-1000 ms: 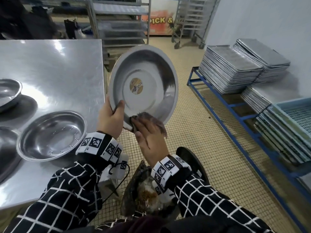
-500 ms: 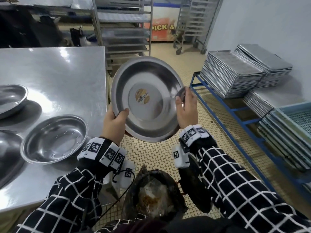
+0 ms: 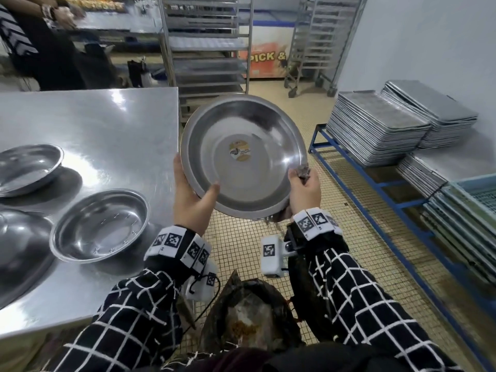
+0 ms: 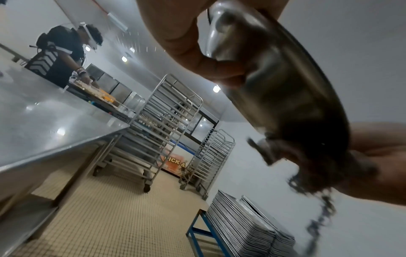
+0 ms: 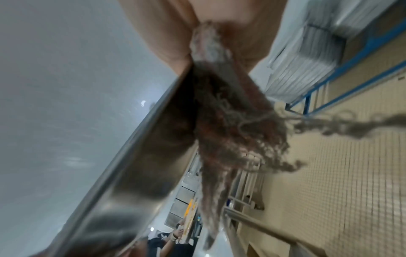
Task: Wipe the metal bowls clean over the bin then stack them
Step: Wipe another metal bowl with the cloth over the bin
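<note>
I hold a large metal bowl (image 3: 243, 154) tilted toward me over the bin (image 3: 252, 315), a round sticker at its centre. My left hand (image 3: 192, 194) grips its lower left rim, thumb inside. My right hand (image 3: 304, 191) grips the right rim together with a frayed brown rag (image 3: 303, 170), which is pinched against the bowl's edge. In the right wrist view the rag (image 5: 228, 121) hangs along the rim (image 5: 140, 139). The left wrist view shows the bowl's underside (image 4: 281, 90) with the rag (image 4: 307, 165) trailing below it.
A steel table (image 3: 88, 122) to the left carries a smaller bowl (image 3: 99, 225) and two more bowls (image 3: 26, 167) at its left edge. Stacked metal trays (image 3: 375, 127) sit on a blue rack at right. Wheeled racks and another person stand at the back.
My right hand moved with the rag from the bowl's lower inside edge up to its right rim. The bowl has tipped a little flatter and shifted right.
</note>
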### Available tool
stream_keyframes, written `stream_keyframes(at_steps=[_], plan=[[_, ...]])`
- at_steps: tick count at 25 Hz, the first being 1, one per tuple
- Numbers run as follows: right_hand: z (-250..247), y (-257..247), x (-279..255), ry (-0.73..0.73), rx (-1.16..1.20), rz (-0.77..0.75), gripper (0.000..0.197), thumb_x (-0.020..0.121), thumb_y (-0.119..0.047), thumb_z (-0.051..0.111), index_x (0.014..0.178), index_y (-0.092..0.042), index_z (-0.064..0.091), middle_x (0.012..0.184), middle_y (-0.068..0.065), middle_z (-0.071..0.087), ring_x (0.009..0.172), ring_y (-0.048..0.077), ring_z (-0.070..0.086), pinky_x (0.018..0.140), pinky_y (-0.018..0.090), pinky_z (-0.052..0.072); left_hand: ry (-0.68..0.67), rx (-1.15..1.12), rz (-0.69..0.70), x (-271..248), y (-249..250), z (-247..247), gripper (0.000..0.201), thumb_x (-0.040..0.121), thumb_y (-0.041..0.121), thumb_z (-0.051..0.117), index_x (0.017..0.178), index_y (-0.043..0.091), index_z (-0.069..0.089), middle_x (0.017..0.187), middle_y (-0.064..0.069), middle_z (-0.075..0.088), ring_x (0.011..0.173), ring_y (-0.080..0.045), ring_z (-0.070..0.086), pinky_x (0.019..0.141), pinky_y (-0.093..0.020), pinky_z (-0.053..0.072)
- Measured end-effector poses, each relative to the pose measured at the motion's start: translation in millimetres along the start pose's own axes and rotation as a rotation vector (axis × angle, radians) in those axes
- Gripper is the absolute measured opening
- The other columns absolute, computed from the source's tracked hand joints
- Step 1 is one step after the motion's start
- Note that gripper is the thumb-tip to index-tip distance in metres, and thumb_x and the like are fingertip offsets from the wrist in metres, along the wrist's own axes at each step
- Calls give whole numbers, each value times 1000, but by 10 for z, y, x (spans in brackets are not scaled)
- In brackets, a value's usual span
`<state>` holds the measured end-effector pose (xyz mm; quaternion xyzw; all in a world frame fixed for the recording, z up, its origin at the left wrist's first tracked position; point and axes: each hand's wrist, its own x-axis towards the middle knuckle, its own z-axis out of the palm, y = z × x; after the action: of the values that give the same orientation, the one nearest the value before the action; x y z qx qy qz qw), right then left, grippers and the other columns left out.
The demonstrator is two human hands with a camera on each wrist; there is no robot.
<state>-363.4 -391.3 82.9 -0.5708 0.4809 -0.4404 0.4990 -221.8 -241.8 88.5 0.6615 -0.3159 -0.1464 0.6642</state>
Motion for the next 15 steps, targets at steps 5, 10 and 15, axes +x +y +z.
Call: stream_keyframes(at_steps=[5, 10, 15], plan=[[200, 11, -168, -30, 147, 79, 30, 96, -35, 51, 119, -16, 50, 110, 2, 62, 95, 22, 62, 83, 38, 52, -27, -103, -37, -109, -31, 126, 40, 79, 30, 68, 105, 52, 48, 110, 0, 63, 105, -20, 63, 89, -45, 55], [183, 42, -186, -65, 101, 148, 32, 103, -35, 33, 130, -23, 44, 101, -2, 61, 90, 18, 63, 73, 34, 54, 51, -84, -137, 84, -71, -50, 38, 84, 13, 54, 106, 44, 52, 97, 4, 62, 96, -22, 63, 86, -48, 55], [365, -7, -403, -298, -190, -211, 37, 101, -33, 37, 137, -25, 41, 131, -1, 54, 106, 12, 58, 82, 23, 50, -2, 149, -49, 251, -47, -190, 36, 91, 0, 45, 125, 8, 48, 82, 9, 52, 71, 1, 49, 57, -3, 39]])
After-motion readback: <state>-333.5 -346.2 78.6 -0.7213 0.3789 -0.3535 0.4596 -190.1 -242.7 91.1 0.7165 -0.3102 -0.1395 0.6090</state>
